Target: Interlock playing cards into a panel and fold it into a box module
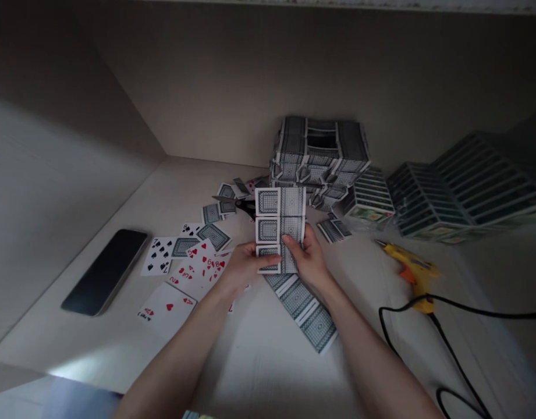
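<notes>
Between my two hands stands a panel of joined playing cards (pixel 293 203), their patterned backs facing me. My left hand (pixel 244 267) grips its lower left edge, the thumb lying over the bottom card. On the right edge, my right hand (pixel 310 256) is closed with the thumb on the front. A strip of joined cards (pixel 300 302) lies slantwise on the table below the panel. Behind the panel is a boxlike structure built of cards (pixel 320 157), with an opening in its top. Black-handled scissors (pixel 245 205) lie partly hidden behind the panel's left side.
Loose playing cards (pixel 169 299) are spread left of my hands, some face up. A black phone (pixel 106 270) lies farther left. At right are a yellow glue gun (pixel 414 270) with its black cord (pixel 453 343) and stacked card boxes (pixel 481 180). A wall (pixel 206 81) closes the back.
</notes>
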Tool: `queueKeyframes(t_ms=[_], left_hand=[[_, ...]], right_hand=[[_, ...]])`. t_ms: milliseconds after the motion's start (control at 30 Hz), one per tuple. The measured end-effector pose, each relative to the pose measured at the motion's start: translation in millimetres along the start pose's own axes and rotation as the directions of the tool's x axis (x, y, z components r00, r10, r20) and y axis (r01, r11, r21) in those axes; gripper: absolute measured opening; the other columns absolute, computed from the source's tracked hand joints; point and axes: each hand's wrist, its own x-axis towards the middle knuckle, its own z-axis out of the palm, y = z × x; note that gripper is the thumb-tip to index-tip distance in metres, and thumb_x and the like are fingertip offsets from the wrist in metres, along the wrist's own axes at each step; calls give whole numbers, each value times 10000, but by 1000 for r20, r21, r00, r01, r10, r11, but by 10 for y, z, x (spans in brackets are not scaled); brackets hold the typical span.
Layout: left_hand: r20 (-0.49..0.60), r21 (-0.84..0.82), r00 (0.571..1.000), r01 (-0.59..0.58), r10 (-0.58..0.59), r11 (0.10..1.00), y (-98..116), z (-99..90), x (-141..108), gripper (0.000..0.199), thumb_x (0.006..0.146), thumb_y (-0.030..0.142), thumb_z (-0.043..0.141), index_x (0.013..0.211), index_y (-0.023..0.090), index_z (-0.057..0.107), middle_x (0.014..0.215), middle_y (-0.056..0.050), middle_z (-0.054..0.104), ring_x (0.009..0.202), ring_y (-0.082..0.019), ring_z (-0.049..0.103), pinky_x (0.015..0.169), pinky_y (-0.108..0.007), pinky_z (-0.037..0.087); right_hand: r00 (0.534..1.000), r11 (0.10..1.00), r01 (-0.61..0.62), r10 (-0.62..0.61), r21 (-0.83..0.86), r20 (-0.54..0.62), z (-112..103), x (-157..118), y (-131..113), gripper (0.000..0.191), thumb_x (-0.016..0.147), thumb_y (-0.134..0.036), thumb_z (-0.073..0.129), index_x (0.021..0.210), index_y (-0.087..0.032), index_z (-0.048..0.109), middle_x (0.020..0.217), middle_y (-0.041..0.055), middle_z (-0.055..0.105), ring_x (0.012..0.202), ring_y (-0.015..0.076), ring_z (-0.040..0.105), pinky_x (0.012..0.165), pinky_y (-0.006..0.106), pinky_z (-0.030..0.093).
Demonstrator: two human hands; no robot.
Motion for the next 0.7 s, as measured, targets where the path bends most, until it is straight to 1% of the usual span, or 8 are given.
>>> queueKeyframes(t_ms=[100, 300, 400, 467, 533, 600, 633, 700], left_hand=[[26, -12, 1000, 19, -18, 1000, -3, -11, 3, 415, 503, 240, 818, 892, 139, 717, 804, -39, 725, 707, -167, 647, 721, -286, 506], [18, 10, 999, 28, -28, 1000, 14, 4, -9, 411, 496, 249, 820, 880, 142, 720, 794, -34, 722, 719, -172, 646, 727, -286, 508], [2, 43, 1000, 12, -12, 999, 33, 23, -15, 400, 495, 264, 820, 861, 138, 719, 787, -38, 719, 729, -181, 644, 733, -295, 504], [17, 90, 1000, -21, 19, 996, 57, 27, -26, 387, 531, 295, 802, 874, 141, 713, 806, -40, 718, 752, -188, 642, 750, -307, 499], [92, 146, 994, -66, 53, 987, 93, 24, -49, 394, 577, 324, 776, 918, 141, 702, 842, -49, 715, 792, -198, 640, 778, -323, 491], [228, 240, 970, -142, 86, 960, 140, 21, -90, 433, 584, 341, 772, 961, 145, 693, 899, -65, 708, 855, -218, 631, 816, -345, 479], [310, 306, 945, -199, 100, 931, 162, 22, -114, 458, 571, 345, 780, 978, 154, 691, 943, -74, 701, 901, -232, 621, 844, -357, 467], [468, 444, 870, -382, 154, 810, 183, 35, -165, 507, 527, 341, 807, 996, 187, 693, 1088, -83, 658, 1028, -256, 571, 934, -375, 410]], right_hand=[[1000, 1000, -7, 7, 11, 16, -6, 4, 5, 287, 777, -339, 615, 1029, -231, 529, 1012, 17, 661, 940, 169, 606, 875, 330, 469], [998, 998, -54, 54, 35, 15, -7, 6, 15, 313, 761, -359, 626, 1031, -231, 532, 1009, 27, 664, 932, 187, 612, 863, 356, 485], [999, 998, -55, 55, 36, 1, -8, 7, -3, 313, 758, -372, 628, 1027, -236, 544, 995, 22, 669, 926, 187, 611, 860, 355, 487], [998, 996, -63, 64, 59, -20, -23, 14, -22, 298, 755, -386, 628, 1008, -242, 563, 990, 15, 673, 929, 190, 611, 861, 357, 489], [995, 987, -91, 96, 134, -27, -57, 29, -40, 289, 756, -403, 622, 995, -245, 576, 1006, 12, 675, 940, 199, 615, 856, 367, 496], [989, 961, -148, 150, 232, 7, -107, 52, -54, 297, 753, -416, 619, 996, -248, 585, 1018, 13, 680, 946, 215, 625, 827, 382, 513], [983, 946, -180, 179, 271, 30, -135, 64, -59, 299, 751, -419, 619, 996, -250, 590, 1014, 13, 685, 942, 222, 631, 807, 389, 522], [975, 922, -220, 214, 319, 55, -188, 87, -65, 291, 742, -415, 625, 983, -255, 602, 986, 7, 697, 931, 229, 641, 781, 396, 532]])
